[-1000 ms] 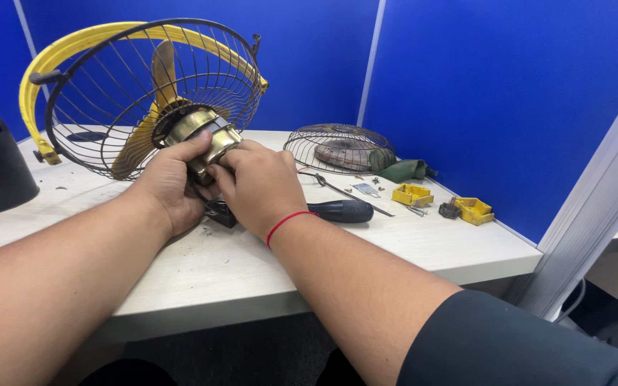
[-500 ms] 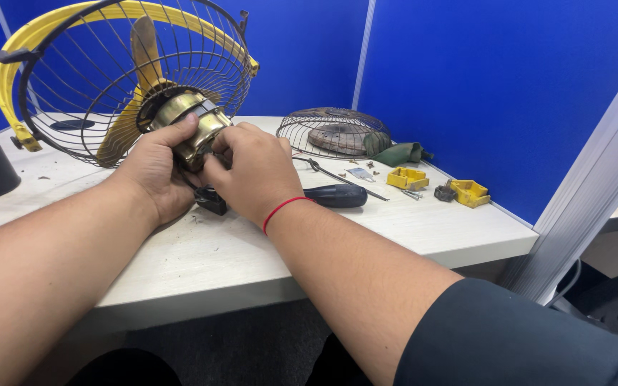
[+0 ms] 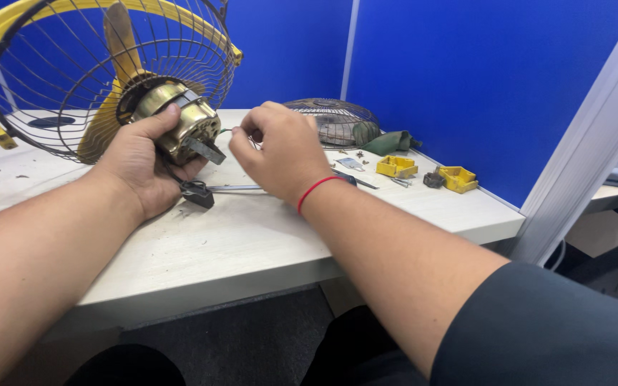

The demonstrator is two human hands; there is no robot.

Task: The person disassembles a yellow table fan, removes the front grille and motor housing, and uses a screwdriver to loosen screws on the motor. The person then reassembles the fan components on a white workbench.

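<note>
**Left hand on the motor, right hand pinching a wire beside it**

The left hand (image 3: 143,166) is wrapped around the brass motor (image 3: 180,127) of a fan, thumb over the top and fingers underneath, holding it just above the table (image 3: 252,236). The motor sits at the back of the wire cage (image 3: 59,78) with its yellow rim, and a yellow blade (image 3: 119,43) shows through the bars. The motor's long axis runs from the cage, up and to the left, down toward the person's right, so its free rear end faces the right hand.

The right hand (image 3: 280,154) is closed, fingertips pinched together on what looks like a thin wire (image 3: 224,131) that leads back to the motor's rear end; the wire is too fine to follow all the way. This hand lies just to the right of the motor, close but not touching it, and is the nearer one to the wire's loose end. A red band circles its wrist.

Below the hands, a screwdriver (image 3: 223,189) lies on the table, its shaft running left to right. Farther back sit a second grille (image 3: 330,118), a green cloth (image 3: 391,141), two yellow parts (image 3: 396,166) and some loose screws.
</note>
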